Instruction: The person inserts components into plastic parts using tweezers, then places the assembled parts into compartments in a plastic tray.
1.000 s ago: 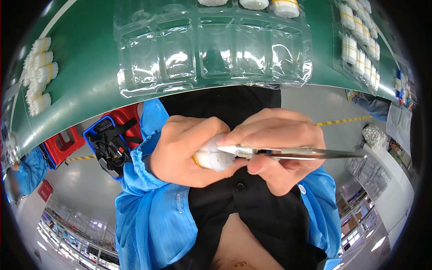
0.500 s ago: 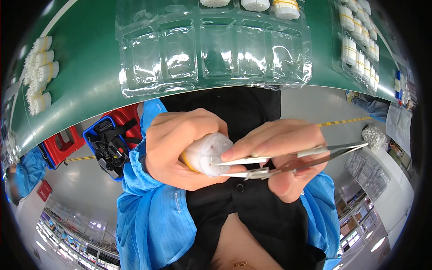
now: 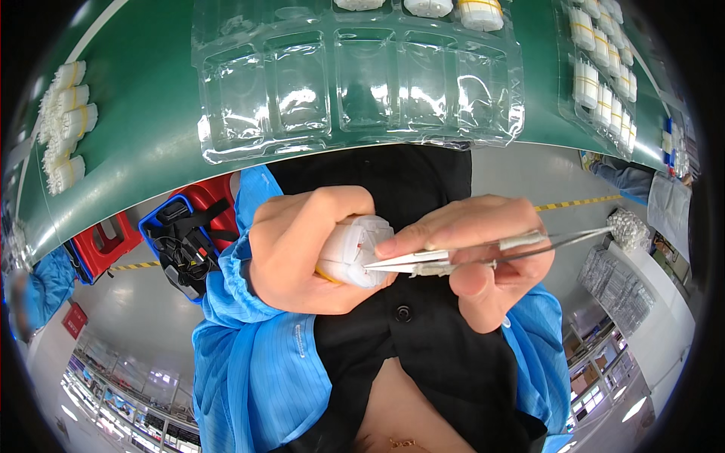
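Note:
My left hand (image 3: 306, 245) is wrapped round a white cylindrical bundle (image 3: 350, 253) with a yellow band, its end face turned toward my right hand. Metal tweezers (image 3: 521, 251) with white wrapping on their arms are pinched in my right hand (image 3: 498, 249). Their points are close together and meet the end face of the bundle. My right index fingertip lies at the edge of that face. Whether the points grip anything there is too small to tell. Both hands are in front of my chest, just off the near edge of the green table (image 3: 162, 98).
A clear plastic tray (image 3: 362, 140) with moulded compartments lies along the table's near edge; several banded white bundles (image 3: 480, 13) sit in its far row. More bundles stand at the left (image 3: 72, 124) and in another tray at the right (image 3: 604, 83). Red stools (image 3: 113, 245) and a blue basket (image 3: 177, 241) are below left.
The tweezers' arms have come together from a wider spread, their points now on the bundle's end. The bundle and my left hand have shifted slightly.

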Tool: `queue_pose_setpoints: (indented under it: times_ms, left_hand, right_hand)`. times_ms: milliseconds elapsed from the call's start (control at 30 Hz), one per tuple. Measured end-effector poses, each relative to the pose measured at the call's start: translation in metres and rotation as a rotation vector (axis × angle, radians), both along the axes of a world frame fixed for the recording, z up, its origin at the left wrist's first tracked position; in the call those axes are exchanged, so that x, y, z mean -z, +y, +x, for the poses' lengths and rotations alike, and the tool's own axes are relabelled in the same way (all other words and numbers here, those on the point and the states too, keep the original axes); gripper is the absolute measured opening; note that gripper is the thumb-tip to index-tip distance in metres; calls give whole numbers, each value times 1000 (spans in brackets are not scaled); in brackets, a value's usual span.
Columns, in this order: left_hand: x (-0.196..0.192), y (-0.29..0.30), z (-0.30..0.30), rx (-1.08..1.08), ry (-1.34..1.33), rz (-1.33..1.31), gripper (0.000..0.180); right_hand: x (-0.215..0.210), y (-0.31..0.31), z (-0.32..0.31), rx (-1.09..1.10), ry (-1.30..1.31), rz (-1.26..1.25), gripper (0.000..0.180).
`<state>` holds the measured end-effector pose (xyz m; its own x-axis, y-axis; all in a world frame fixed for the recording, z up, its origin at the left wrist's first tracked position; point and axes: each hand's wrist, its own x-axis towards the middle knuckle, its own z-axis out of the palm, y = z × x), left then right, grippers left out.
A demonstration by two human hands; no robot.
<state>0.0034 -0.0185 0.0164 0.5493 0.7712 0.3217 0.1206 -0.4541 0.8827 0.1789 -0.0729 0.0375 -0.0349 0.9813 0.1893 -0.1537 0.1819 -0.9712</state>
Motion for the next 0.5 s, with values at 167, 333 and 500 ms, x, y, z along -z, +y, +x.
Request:
queue_pose_setpoints:
  times_ms: [167,333,500]
  left_hand:
    - [3,4,-1,103,1,19,42]
    - [2,7,2,191,84,-77,38]
    - [-5,9,1,251,-82,-192,33]
  right_hand:
    - [6,1,-3,37,-30,174,29]
    - [7,8,1,73,-143,214,26]
    - [10,4,0,-45,91,82,35]
